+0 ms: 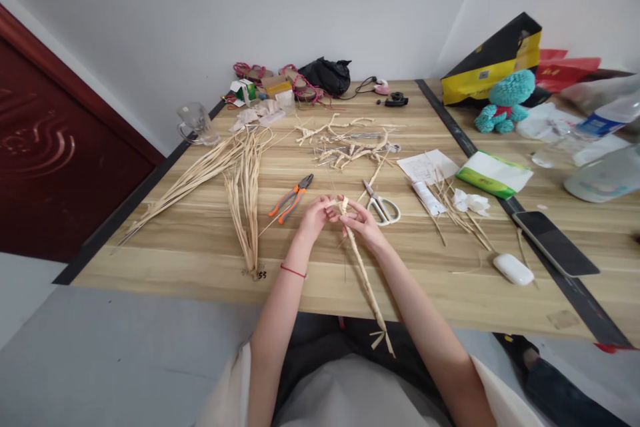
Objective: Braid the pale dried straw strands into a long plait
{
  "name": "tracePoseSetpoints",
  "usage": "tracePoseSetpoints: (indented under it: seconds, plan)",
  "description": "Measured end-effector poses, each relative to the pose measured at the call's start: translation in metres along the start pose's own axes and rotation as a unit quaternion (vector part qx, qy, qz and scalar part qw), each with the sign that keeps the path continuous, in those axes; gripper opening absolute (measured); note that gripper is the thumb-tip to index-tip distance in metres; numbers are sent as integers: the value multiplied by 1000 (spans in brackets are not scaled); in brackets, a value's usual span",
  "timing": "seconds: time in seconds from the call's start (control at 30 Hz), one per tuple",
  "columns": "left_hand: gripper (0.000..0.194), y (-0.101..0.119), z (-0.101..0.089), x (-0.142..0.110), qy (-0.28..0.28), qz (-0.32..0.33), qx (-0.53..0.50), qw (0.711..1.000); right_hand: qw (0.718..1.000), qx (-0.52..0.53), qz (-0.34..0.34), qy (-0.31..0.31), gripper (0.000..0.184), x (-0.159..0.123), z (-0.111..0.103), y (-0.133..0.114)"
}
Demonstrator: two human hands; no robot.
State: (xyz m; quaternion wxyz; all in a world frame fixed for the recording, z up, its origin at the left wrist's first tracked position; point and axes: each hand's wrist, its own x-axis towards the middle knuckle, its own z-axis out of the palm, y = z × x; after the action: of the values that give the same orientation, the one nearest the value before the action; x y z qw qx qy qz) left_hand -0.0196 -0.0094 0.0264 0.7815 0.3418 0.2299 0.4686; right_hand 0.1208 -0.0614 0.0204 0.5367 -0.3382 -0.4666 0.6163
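Both hands meet over the wooden table [210, 247], pinching the top end of a braided straw strand [365, 280]. My left hand [314, 217] is closed on the loose strips at the braid's tip. My right hand [361, 221] grips the braid just below, fingers curled round it. The finished braid hangs down past the table's front edge toward my lap and ends in splayed strips. Orange-handled pliers [291, 199] lie just left of my hands, white-handled scissors [381, 204] just to their right.
Long straw bundles [240, 180] fan across the left of the table; woven straw pieces [350, 147] lie behind. A glass mug [196, 124], sandals, a black bag, a teal plush toy [505, 101], tissue pack [495, 173], phone [555, 243], white mouse [513, 269] and plastic bottles crowd the back and right.
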Motion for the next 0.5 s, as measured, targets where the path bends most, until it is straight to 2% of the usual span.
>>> tracePoseSetpoints:
  seconds: [0.2,0.5]
  plan:
    - [20,2,2,0,18,-25,-3,1000,1000,4,0,7,66,-1,4,-4]
    - [22,-1,8,2,70,-8,0,998,1000,15,-16,7,61,-5,8,-5]
